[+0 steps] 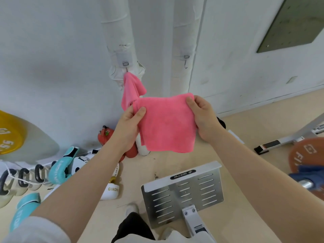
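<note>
Pink cloth (166,123) is held up in front of the white wall (52,50), stretched between 2 hands. From the left: boxing gloves (61,171) lie at the foot of the wall. The left hand (129,127) pinches the left edge, thumb in front and fingers curled behind — I judge this keeps the cloth flat for folding or hanging. Just above it, another pink piece (132,88) hangs from a hook (125,64) on the pipe (119,32); I cannot tell if they are joined. The right hand (203,116) clamps the right edge likewise, thumb in front.
</note>
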`<state>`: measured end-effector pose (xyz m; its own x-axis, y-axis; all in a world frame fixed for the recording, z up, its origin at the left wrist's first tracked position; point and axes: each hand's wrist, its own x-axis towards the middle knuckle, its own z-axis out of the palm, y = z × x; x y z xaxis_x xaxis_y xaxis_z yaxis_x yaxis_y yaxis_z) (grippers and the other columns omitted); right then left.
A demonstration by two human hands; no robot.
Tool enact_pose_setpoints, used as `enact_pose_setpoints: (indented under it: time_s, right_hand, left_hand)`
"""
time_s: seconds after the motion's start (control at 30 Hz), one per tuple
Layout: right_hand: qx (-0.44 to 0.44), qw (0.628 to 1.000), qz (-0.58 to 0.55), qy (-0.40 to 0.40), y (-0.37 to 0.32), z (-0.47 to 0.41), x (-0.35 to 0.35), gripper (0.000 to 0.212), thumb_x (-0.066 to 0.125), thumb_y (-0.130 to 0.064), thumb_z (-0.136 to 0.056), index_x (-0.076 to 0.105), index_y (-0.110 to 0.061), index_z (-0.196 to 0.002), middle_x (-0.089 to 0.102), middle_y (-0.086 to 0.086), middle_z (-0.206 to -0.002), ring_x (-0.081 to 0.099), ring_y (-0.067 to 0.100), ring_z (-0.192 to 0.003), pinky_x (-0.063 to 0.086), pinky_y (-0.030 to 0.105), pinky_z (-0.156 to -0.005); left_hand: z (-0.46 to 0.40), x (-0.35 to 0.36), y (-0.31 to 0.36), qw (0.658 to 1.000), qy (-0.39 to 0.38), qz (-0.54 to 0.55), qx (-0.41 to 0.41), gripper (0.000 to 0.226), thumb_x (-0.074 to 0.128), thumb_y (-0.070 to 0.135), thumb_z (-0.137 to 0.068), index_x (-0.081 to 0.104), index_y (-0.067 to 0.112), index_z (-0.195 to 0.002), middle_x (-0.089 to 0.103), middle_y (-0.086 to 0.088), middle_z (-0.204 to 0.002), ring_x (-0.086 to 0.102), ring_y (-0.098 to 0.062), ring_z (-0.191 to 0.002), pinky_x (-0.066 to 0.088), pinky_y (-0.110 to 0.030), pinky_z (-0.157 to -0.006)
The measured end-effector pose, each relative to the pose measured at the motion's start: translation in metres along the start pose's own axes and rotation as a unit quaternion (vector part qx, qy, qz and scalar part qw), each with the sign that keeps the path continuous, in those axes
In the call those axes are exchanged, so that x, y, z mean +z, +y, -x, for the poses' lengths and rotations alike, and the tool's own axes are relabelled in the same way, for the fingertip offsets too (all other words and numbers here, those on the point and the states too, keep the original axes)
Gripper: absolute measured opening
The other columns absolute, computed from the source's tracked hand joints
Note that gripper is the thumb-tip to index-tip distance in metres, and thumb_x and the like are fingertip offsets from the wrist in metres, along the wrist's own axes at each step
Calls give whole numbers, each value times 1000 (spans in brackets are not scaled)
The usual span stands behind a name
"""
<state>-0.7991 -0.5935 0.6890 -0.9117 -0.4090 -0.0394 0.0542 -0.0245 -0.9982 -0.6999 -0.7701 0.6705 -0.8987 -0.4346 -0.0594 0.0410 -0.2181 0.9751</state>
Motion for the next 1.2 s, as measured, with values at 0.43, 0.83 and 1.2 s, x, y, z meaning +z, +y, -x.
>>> enact_pose_setpoints:
  time_s: [0.43, 0.83, 1.2]
  right_hand:
    - [81, 978, -75, -178, 7, -45, -33, 69, 63, 4, -80, 39, -28, -136, 54, 5, -131, 59, 25, -115, 53, 38, -92]
    - [176, 982, -64, 26, 24, -175, -34, 26, 52, -25, -91, 60, -12, -113, 64, 4, -108, 58, 24, -105, 46, 41, -92]
    - [81, 994, -66, 21, 36, -257, -5, 31, 38, 11, -88, 57, -12, -80, 57, 6, -76, 59, 7, -65, 46, 21, -69]
  left_hand:
    - [-38, 11, -12, 974, -199, -90, -54, 80, 82, 17, -54, 36, 39, -116, 52, 12, -120, 54, -6, -112, 49, -25, -93]
    - [-167, 0, -5, 821, -334, -448, 123, 78, 65, 24, -81, 14, 31, -139, 34, 7, -142, 37, 0, -126, 31, -17, -105]
    - [-280, 10, 0, 918, -310, -247, 2, 26, 31, 8, -100, 52, 17, -88, 66, 0, -80, 62, -10, -61, 51, -22, -68]
